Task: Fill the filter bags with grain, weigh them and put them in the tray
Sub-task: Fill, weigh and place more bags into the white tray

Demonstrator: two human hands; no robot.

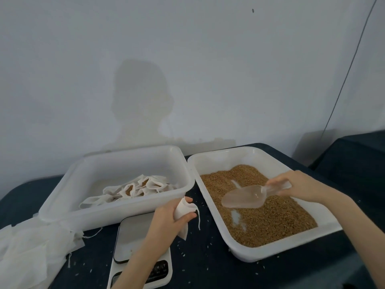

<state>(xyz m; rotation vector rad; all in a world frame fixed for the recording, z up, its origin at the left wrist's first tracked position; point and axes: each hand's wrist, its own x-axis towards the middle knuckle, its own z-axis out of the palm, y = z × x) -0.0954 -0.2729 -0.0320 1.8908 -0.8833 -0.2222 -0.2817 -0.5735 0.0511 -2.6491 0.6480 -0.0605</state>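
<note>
My left hand (pixel 166 217) grips an empty white filter bag (pixel 183 213) just above the small white kitchen scale (pixel 133 243), between the two trays. My right hand (pixel 300 186) holds the handle of a clear plastic scoop (pixel 243 197), whose bowl hovers over the brown grain (pixel 270 217) in the right white tray (pixel 212 163). The left white tray (pixel 116 209) holds several filled filter bags (pixel 137 187) with drawstrings.
A pile of empty white filter bags (pixel 29 247) lies at the left front of the dark table (pixel 204 265). Loose grains are scattered on the table around the scale. A pale wall stands right behind the trays, and a dark cable (pixel 341 84) hangs at the right.
</note>
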